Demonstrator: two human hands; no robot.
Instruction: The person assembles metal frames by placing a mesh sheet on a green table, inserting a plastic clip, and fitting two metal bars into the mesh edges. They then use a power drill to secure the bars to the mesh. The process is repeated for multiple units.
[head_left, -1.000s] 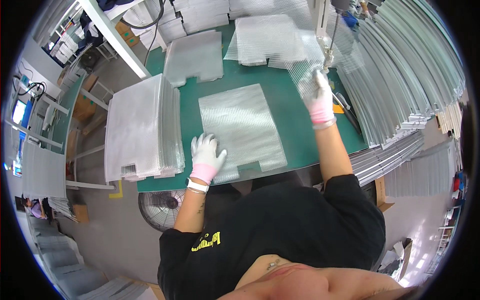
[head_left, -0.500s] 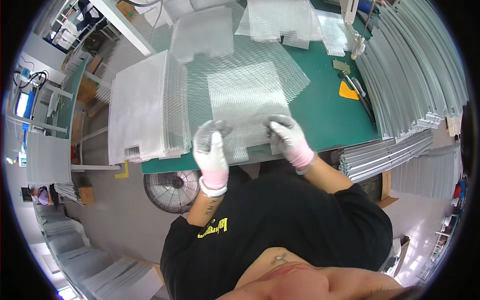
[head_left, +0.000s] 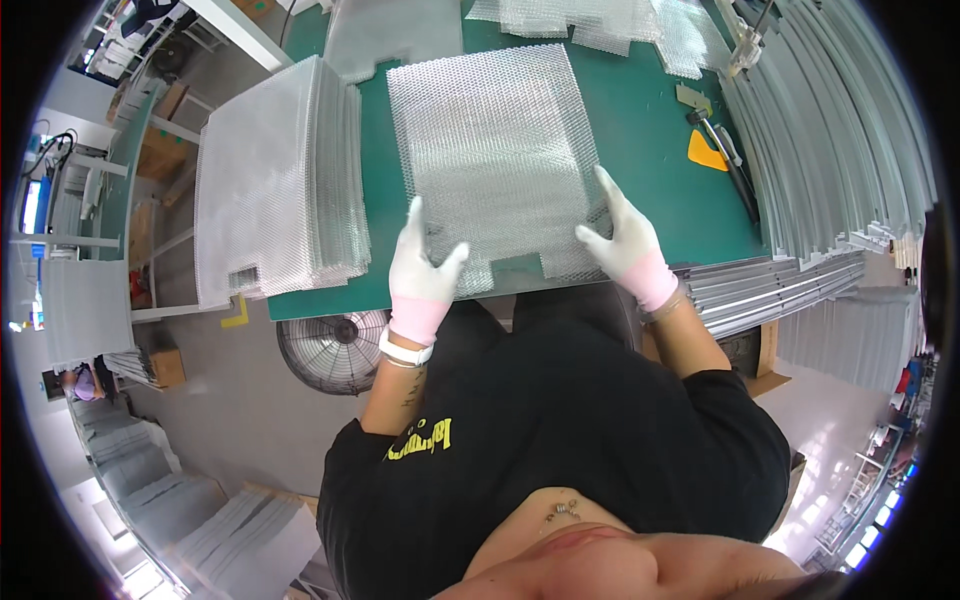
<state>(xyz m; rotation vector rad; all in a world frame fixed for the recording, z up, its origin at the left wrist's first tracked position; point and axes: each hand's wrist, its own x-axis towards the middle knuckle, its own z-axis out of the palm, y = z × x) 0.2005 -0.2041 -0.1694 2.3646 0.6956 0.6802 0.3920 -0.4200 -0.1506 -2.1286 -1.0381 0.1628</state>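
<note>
Silvery expanded-mesh sheets lie squarely in front of me on the green tabletop, with notches cut in their near edge. My left hand, in a white glove with a pink cuff, is at the near left corner, its thumb and fingers apart. On the other side, my right hand, gloved the same way, has its fingers stretched along the right edge and its thumb over the mesh. Both hands are open. A taller stack of similar mesh sheets stands to the left of them.
More mesh sheets lie at the table's far side. A hammer and an orange scraper-like piece rest right of the sheets. Long metal strips are piled beyond them. A round fan stands below the table's left front edge.
A loose mesh sheet stretched between my closed hands has come down flat onto the middle sheets. My fingers have opened, and the hands have spread to the sheets' two sides.
</note>
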